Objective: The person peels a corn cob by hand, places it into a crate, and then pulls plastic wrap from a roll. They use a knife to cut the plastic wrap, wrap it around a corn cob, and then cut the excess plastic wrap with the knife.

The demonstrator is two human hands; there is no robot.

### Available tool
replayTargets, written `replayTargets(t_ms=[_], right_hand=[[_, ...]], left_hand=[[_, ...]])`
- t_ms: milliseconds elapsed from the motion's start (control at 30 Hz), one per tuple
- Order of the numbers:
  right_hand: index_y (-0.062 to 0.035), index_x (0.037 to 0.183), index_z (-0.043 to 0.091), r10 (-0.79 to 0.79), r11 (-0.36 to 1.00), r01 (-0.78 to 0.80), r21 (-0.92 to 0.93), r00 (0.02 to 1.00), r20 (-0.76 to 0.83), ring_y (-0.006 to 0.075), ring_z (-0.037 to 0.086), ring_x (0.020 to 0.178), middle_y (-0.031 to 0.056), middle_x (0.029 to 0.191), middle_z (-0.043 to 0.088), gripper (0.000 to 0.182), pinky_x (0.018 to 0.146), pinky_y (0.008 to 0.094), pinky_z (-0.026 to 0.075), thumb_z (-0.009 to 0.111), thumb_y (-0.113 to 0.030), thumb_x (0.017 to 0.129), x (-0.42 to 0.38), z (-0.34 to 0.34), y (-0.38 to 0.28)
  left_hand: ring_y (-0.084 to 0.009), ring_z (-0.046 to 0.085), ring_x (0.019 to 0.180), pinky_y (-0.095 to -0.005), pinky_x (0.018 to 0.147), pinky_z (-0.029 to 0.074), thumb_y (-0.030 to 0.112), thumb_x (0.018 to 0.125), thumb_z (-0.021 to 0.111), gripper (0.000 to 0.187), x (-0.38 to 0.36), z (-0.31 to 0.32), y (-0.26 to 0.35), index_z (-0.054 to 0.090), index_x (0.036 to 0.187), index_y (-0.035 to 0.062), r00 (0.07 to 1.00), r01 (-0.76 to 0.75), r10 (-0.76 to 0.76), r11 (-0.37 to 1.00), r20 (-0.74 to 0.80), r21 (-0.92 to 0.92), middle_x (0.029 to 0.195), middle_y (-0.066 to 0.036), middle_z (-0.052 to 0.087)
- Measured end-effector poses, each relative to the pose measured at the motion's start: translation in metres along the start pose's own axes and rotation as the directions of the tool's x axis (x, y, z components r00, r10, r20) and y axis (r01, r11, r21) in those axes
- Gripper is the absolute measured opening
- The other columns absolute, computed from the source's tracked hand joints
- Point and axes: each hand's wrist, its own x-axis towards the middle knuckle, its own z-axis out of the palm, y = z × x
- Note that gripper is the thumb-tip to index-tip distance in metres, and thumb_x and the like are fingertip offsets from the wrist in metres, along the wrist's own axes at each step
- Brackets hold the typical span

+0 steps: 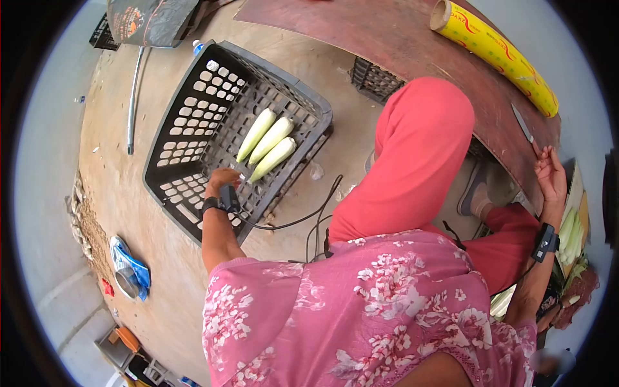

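My left hand (224,180) reaches into a black plastic crate (237,51), just beside the stalk ends of three pale green ears of corn (272,140). Its fingers are foreshortened, and I cannot tell whether they grip anything; a tiny white spot shows by the fingertips. The ears lie side by side on the crate's slatted floor. At the far right, my right hand (550,174) is turned palm up with loosely bent, parted fingers. It is right at the handle end of a knife (523,124) that rests on the reddish-brown tabletop (387,29).
A yellow wrapped roll (500,55) lies along the table's far edge. More pale green ears (570,238) sit beyond my right forearm. Another black crate (376,80) stands under the table. A metal pole (135,100) and a blue cloth (138,271) are on the left.
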Motion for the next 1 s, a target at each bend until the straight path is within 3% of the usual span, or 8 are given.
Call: replayTargets(t_ms=[67, 167, 300, 433, 600, 767, 933, 1000], right_hand=[[-0.0043, 0.107, 0.061, -0.007, 1.000, 0.007, 0.012, 1.000, -0.005, 0.0145, 0.064, 0.084, 0.0059, 0.096, 0.068, 0.013, 0.069, 0.0288, 0.053, 0.059, -0.013, 0.097, 0.002, 0.000, -0.005], [-0.0031, 0.108, 0.061, -0.017, 0.999, 0.017, 0.035, 1.000, 0.024, 0.0158, 0.065, 0.084, 0.0078, 0.098, 0.068, 0.015, 0.069, 0.0296, 0.054, 0.059, -0.012, 0.097, 0.001, 0.003, -0.007], [-0.0031, 0.110, 0.060, -0.057, 0.998, 0.054, 0.029, 0.989, 0.138, 0.0176, 0.066, 0.085, 0.0094, 0.101, 0.067, 0.016, 0.072, 0.0326, 0.057, 0.058, -0.012, 0.096, -0.005, 0.016, -0.024], [-0.0076, 0.100, 0.060, -0.096, 0.992, 0.102, -0.069, 0.992, 0.086, 0.0135, 0.065, 0.079, 0.0064, 0.094, 0.068, 0.009, 0.071, 0.0313, 0.057, 0.063, -0.015, 0.095, -0.013, 0.048, -0.035], [-0.0080, 0.103, 0.060, -0.197, 0.956, 0.223, -0.191, 0.969, 0.149, 0.0117, 0.065, 0.080, 0.0038, 0.092, 0.068, 0.012, 0.064, 0.0255, 0.052, 0.060, -0.018, 0.097, 0.007, 0.050, -0.042], [-0.0078, 0.104, 0.058, -0.186, 0.933, 0.214, -0.289, 0.975, 0.121, 0.0104, 0.065, 0.079, 0.0023, 0.090, 0.067, 0.015, 0.064, 0.0243, 0.052, 0.060, -0.020, 0.096, 0.018, 0.061, -0.054], [-0.0053, 0.104, 0.060, -0.281, 0.813, 0.203, -0.545, 0.958, -0.063, 0.0093, 0.061, 0.070, 0.0023, 0.084, 0.064, 0.019, 0.061, 0.0238, 0.049, 0.059, -0.022, 0.095, 0.032, 0.070, -0.059], [-0.0063, 0.096, 0.065, -0.350, 0.714, 0.186, -0.675, 0.929, -0.115, 0.0075, 0.062, 0.071, 0.0021, 0.081, 0.066, 0.016, 0.058, 0.0230, 0.048, 0.062, -0.022, 0.091, 0.036, 0.068, -0.057]], left_hand=[[-0.0220, 0.066, 0.083, -0.0278, 0.058, 0.051, 0.012, 0.091, 0.065, 0.021, -0.029, 0.003, 0.025, 0.059, 0.110, 0.0041, 0.971, 0.137, -0.224, 0.809, -0.085, -0.572, 0.096, -0.012, 0.064], [-0.0181, 0.064, 0.080, -0.0285, 0.059, 0.050, 0.022, 0.092, 0.067, 0.026, -0.083, 0.028, 0.124, 0.059, 0.113, 0.0084, 0.941, 0.061, -0.213, 0.872, -0.263, -0.485, 0.092, -0.003, 0.065], [-0.0103, 0.060, 0.072, -0.0202, 0.054, 0.045, 0.020, 0.094, 0.064, 0.028, -0.141, 0.063, 0.231, 0.056, 0.117, 0.0075, 0.957, -0.196, 0.079, 0.885, -0.279, -0.422, 0.091, -0.003, 0.064], [-0.0061, 0.055, 0.060, -0.0173, 0.047, 0.038, 0.016, 0.095, 0.061, 0.023, -0.172, 0.106, 0.339, 0.057, 0.115, 0.0051, 0.895, -0.444, 0.420, 0.870, -0.151, -0.214, 0.089, -0.002, 0.064], [-0.0060, 0.053, 0.058, -0.0158, 0.041, 0.032, 0.024, 0.088, 0.071, 0.042, -0.208, 0.180, 0.465, 0.056, 0.119, -0.0001, 0.657, -0.746, 0.744, 0.665, 0.119, -0.040, 0.092, -0.006, 0.063], [-0.0067, 0.054, 0.059, -0.0176, 0.046, 0.036, 0.026, 0.089, 0.068, 0.039, -0.217, 0.260, 0.567, 0.057, 0.115, -0.0009, 0.408, -0.891, 0.836, 0.453, 0.366, -0.040, 0.091, -0.006, 0.063], [-0.0069, 0.058, 0.067, -0.0196, 0.056, 0.042, 0.019, 0.091, 0.064, 0.023, -0.181, 0.371, 0.641, 0.063, 0.108, 0.0025, 0.454, -0.881, 0.800, 0.470, 0.393, 0.059, 0.086, -0.002, 0.065], [-0.0073, 0.060, 0.069, -0.0201, 0.059, 0.046, 0.018, 0.091, 0.065, 0.016, -0.146, 0.402, 0.646, 0.065, 0.101, 0.0045, 0.479, -0.839, 0.754, 0.543, 0.449, -0.016, 0.086, -0.001, 0.066]])
